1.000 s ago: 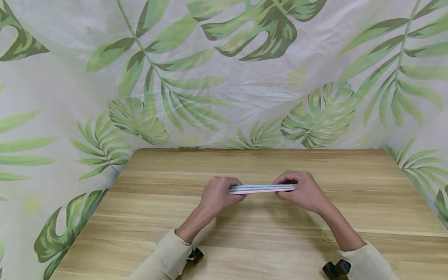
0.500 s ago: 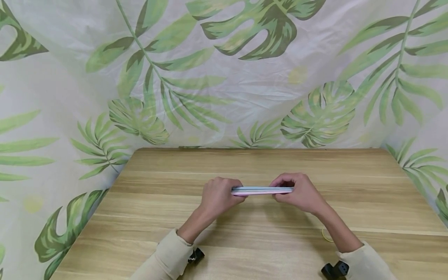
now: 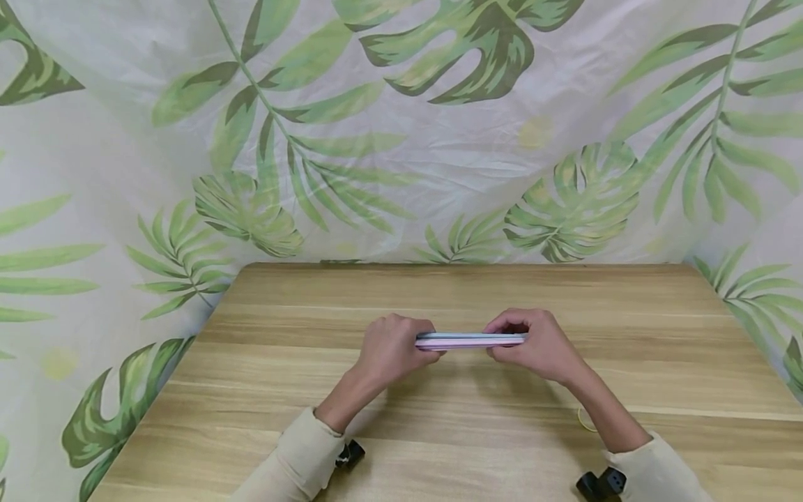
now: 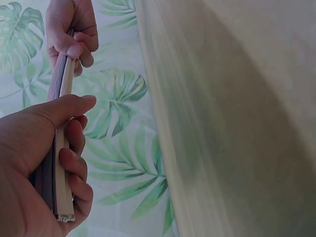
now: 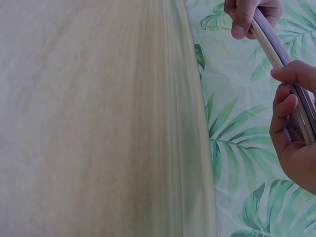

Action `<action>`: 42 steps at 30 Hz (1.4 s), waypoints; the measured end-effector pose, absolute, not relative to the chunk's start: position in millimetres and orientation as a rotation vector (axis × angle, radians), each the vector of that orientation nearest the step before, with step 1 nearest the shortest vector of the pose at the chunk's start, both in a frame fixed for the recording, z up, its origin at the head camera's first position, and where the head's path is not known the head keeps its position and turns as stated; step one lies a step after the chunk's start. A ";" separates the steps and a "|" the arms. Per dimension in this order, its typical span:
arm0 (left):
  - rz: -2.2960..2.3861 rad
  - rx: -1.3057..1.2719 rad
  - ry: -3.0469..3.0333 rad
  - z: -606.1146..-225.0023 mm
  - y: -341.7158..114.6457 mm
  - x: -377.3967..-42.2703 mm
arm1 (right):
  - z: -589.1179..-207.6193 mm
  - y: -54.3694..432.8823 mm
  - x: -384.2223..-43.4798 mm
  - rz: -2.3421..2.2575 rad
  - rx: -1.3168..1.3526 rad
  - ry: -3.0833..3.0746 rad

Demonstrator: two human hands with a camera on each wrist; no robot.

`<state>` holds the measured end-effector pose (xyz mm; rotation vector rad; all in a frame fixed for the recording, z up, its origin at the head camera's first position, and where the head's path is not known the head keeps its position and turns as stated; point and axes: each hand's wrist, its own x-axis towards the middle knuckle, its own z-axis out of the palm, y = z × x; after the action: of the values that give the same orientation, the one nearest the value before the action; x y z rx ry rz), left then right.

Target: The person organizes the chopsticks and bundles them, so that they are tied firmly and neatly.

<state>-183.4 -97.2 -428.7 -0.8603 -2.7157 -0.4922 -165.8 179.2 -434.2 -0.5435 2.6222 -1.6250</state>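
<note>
Stack (image 3: pixel 470 341): held above the table (image 3: pixel 470 446), near its middle.
Left hand (image 3: pixel 390 348): I grip one end.
Right hand (image 3: pixel 536 346): I pinch the other.
Layers (image 4: pixel 63 84): even, light pressure should keep them flush.

One stack (image 3: pixel 461 341), two hands (image 3: pixel 392 347) (image 3: pixel 532 345) (paired), one table (image 3: pixel 464 293)

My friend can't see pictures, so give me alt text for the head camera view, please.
A person's left grip and right grip hold opposite ends of a thin blue-and-pink stack over a wooden table. A yellow band shows beside the right forearm; leafy cloth hangs behind.
</note>
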 end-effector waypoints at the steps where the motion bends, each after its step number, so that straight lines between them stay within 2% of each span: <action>1: -0.501 -0.867 -2.724 -427.3 -98.0 -183.9 | -433.9 179.0 -165.7 -1.628 -0.540 2.629; 7: -0.562 -0.860 -2.745 -417.7 -101.2 -185.7 | -432.3 179.8 -164.6 -1.639 -0.508 2.644; 17: -0.594 -0.690 -2.685 -415.5 -101.2 -185.2 | -428.9 178.2 -162.1 -1.667 -0.473 2.639; 33: -0.514 -0.774 -2.700 -419.7 -97.4 -182.7 | -426.0 178.9 -157.5 -1.669 -0.455 2.589; 42: -0.473 -0.909 -2.722 -419.9 -98.7 -180.6 | -429.9 178.0 -155.6 -1.632 -0.475 2.614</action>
<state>-180.6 -98.7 -419.9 -0.9090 -2.7216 -0.4734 -155.6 178.0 -429.9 -0.4754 2.6136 -1.6320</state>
